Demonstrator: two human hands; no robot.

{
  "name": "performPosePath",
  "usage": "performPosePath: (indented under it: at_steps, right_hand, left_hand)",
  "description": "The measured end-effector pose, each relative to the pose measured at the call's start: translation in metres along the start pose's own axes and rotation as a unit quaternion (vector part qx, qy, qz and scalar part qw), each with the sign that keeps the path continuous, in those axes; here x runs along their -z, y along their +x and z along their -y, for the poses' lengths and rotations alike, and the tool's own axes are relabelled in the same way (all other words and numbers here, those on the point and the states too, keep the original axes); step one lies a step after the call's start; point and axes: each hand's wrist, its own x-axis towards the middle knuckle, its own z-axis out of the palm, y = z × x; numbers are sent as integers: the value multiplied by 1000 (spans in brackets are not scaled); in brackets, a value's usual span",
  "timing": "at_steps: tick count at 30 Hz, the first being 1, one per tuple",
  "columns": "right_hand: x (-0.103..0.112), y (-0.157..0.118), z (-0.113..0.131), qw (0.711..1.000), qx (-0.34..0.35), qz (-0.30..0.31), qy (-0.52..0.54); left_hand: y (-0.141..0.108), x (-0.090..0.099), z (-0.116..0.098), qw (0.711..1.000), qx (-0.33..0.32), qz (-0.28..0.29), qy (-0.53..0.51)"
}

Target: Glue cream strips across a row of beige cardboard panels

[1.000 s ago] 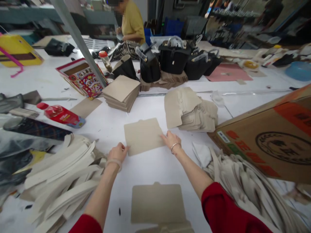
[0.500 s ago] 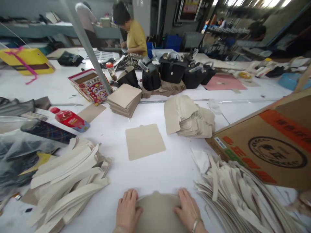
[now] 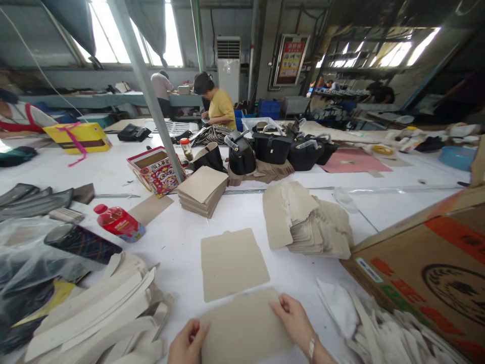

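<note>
My left hand [image 3: 188,339] and my right hand [image 3: 293,319] grip the two side edges of a beige card panel [image 3: 244,326] at the bottom of the view. Thumbs lie on its face, fingers curl at the edges, and a bracelet circles the right wrist. Just beyond lies a second flat card panel [image 3: 233,263] with a small tab on its far edge; the held panel's far edge comes close to it. Whether the two touch I cannot tell. Farther right sits a fanned pile of beige card pieces [image 3: 306,220].
Long pale strips lie heaped at left [image 3: 102,308] and right [image 3: 401,333]. A cardboard box [image 3: 424,253] stands on the right. Beyond are a square card stack [image 3: 202,189], black bags [image 3: 271,146] and a red bottle [image 3: 119,222]. A co-worker in yellow [image 3: 222,108] works across the table.
Both hands have raised the card panel and moved it forward toward the panel lying on the table. My fingers, flat before, are now curled at its edges. The camera view has tilted up.
</note>
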Motion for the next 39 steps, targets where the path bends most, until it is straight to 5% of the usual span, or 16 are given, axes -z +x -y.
performPosePath:
  at_steps: [4, 8, 39]
  right_hand:
    - [4, 61, 31, 993, 31, -35, -106]
    - [1, 84, 38, 989, 30, -49, -135]
    - [3, 65, 33, 990, -24, -47, -128]
  left_hand:
    - [52, 16, -23, 998, -21, -54, 2]
    - [74, 19, -33, 997, 7, -68, 33]
    - [70, 15, -28, 995, 16, -27, 97]
